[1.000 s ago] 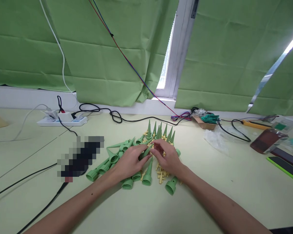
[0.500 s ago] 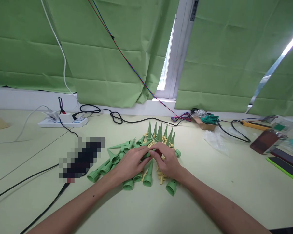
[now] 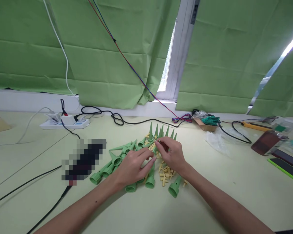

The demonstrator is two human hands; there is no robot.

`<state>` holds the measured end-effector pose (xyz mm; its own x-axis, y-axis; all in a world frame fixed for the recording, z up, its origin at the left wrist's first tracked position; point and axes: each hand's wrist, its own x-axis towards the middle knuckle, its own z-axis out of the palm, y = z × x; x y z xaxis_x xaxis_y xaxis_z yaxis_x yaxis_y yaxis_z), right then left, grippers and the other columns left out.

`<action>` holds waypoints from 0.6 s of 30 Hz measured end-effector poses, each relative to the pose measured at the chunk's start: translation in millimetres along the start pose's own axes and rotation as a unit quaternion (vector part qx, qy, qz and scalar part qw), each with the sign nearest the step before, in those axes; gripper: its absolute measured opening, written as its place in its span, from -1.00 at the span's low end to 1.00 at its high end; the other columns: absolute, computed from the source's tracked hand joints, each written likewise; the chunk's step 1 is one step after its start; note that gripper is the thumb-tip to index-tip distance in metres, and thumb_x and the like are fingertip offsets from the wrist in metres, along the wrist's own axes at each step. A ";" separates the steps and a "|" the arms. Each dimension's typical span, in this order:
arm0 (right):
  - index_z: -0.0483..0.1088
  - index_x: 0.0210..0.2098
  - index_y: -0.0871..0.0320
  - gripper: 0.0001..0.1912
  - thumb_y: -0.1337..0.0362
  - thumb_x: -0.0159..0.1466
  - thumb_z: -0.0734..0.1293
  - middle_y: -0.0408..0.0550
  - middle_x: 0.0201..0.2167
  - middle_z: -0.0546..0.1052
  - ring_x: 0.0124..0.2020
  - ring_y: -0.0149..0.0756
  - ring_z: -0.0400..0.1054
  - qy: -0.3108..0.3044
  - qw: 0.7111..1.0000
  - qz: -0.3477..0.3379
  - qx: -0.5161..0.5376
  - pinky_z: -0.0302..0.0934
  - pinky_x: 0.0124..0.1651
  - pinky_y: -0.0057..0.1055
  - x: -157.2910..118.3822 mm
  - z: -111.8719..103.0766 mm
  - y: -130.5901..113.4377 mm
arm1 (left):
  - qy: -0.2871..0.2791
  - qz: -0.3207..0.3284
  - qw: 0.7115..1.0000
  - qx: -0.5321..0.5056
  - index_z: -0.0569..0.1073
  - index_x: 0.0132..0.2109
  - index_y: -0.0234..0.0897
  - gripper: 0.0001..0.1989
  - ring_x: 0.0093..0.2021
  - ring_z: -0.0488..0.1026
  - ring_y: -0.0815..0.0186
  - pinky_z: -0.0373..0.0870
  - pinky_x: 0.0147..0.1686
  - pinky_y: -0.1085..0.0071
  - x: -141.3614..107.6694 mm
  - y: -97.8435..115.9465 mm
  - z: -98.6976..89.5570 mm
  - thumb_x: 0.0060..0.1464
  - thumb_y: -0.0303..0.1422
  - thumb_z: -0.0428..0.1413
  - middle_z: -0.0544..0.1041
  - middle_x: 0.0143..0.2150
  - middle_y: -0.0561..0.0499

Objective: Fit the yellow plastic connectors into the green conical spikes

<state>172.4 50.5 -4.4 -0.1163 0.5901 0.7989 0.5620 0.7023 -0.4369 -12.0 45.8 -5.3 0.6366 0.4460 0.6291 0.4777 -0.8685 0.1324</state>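
Note:
My left hand (image 3: 134,164) is over the middle of a pile of green plastic spikes (image 3: 116,159). Its thumb and fingers are curled together, and what they hold, if anything, is hidden. Close by on the right, my right hand (image 3: 172,152) pinches a green spike (image 3: 155,150), mostly covered by its fingers. Small yellow plastic fittings (image 3: 164,175) lie loose below and between the hands. Behind them several green spikes (image 3: 150,131) stand upright. One spike with a hollow, wide end (image 3: 174,188) lies near my right wrist.
A pixelated dark object (image 3: 84,161) with a cable lies left of the pile. A power strip (image 3: 64,123) is at the back left. To the right are a small cardboard box (image 3: 205,124), a plastic bag (image 3: 217,141), a dark bottle (image 3: 267,142) and a green-edged phone (image 3: 286,170).
My hands have moved apart slightly, the right one shifting right and up. More yellow fittings show between them. The view has shifted a little.

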 end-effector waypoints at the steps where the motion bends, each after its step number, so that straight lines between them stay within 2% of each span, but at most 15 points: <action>1: 0.37 -0.38 0.14 -0.81 0.26 0.36 0.24 -0.15 -0.56 0.37 -0.55 -0.39 0.18 -0.018 1.000 0.010 -0.013 0.09 -0.44 -0.44 2.8 0.4 -1.1 | -0.020 0.031 0.999 0.015 0.37 -0.29 -0.28 -0.82 -0.54 0.28 0.42 0.08 -0.55 0.44 -0.2 1.2 0.0 0.29 -0.40 -0.07 0.41 -0.45 0.07; 4: 0.32 -0.48 0.13 -0.73 0.25 0.36 0.24 -0.19 -0.63 0.31 -0.58 -0.40 0.13 -0.079 0.995 0.023 -0.048 0.04 -0.46 -0.45 12.9 3.9 -4.2 | -0.066 0.105 0.991 0.048 0.35 -0.41 -0.28 -0.71 -0.57 0.26 0.40 0.03 -0.57 0.39 -0.2 5.5 0.9 0.30 -0.39 -0.09 0.37 -0.55 0.08; 6: 0.32 -0.49 0.13 -0.73 0.25 0.35 0.26 -0.19 -0.62 0.33 -0.59 -0.40 0.13 -0.092 0.993 0.029 -0.066 0.02 -0.46 -0.45 22.4 8.4 -4.3 | -0.073 0.121 0.989 0.054 0.34 -0.45 -0.28 -0.67 -0.60 0.24 0.40 0.02 -0.58 0.38 -0.1 7.6 1.9 0.30 -0.38 -0.10 0.36 -0.58 0.08; 13: 0.38 -0.44 0.15 -0.77 0.26 0.35 0.25 -0.17 -0.56 0.43 -0.53 -0.39 0.22 -0.059 0.994 0.063 -0.063 0.04 -0.38 -0.47 63.7 40.6 12.1 | -0.085 0.107 0.989 0.057 0.33 -0.46 -0.28 -0.66 -0.60 0.22 0.40 -0.01 -0.56 0.37 -2.1 6.2 4.7 0.31 -0.38 -0.09 0.35 -0.58 0.08; 18: 0.38 -0.41 0.17 -0.77 0.30 0.37 0.21 -0.14 -0.55 0.42 -0.50 -0.37 0.24 -0.116 0.986 0.087 -0.078 0.02 -0.38 -0.47 80.4 65.7 23.7 | -0.084 0.103 0.990 0.049 0.32 -0.47 -0.28 -0.64 -0.61 0.22 0.41 -0.02 -0.56 0.37 -2.0 5.1 4.9 0.32 -0.39 -0.10 0.34 -0.59 0.08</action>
<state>122.6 140.7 22.3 -0.1802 0.7846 0.5932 0.7070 0.5226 -0.4765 -7.8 41.5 -9.6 0.8146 0.2978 0.4978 0.3783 -0.9233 -0.0667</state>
